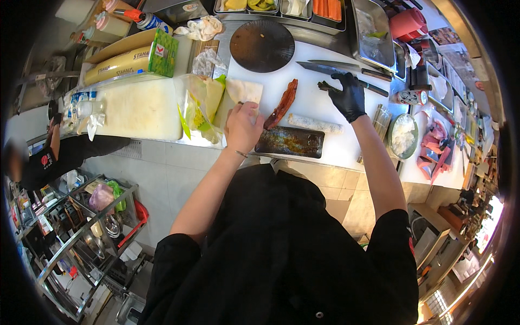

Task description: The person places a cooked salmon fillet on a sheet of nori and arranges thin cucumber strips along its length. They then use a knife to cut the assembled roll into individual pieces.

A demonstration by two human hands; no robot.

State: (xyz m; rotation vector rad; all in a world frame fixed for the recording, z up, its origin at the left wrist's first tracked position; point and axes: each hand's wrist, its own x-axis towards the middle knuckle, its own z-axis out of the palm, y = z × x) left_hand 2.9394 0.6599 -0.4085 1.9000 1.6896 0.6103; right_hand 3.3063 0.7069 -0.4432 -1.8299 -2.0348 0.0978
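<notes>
White worktop [338, 146] amid a crowded kitchen

The worktop runs across the upper part of the view, its white surface in front of the person, a yellowish board [143, 116] to the left. At its near edge lies a dark rectangular plate [290, 143], just beside a white roll [316, 123] and a reddish-brown strip of food [283, 103]. A round dark plate [262, 46] sits farther back, and two knives lie right of it, blades pointing left.

The bare left hand [244, 124] has its fingers over the lower part of a pale sheet [246, 88], next to a clear bag [200, 105] with yellow-green contents; whether that grip pinches the sheet, I cannot tell. The black-gloved right hand [346, 96] holds its grip clamped on a small dark strip [327, 86], above the white surface near the knives.

Metal trays [374, 35] stand along the back, one with orange sticks [327, 8]. To the right are a bowl [403, 136] of white food and pink raw pieces [436, 147]. A green-and-yellow box [130, 60] stands behind the yellowish board. Beyond, a co-worker in black [49, 160] shows at far left, with a loaded metal rack [89, 227] below, on a floor [179, 170] of pale tiles.
</notes>
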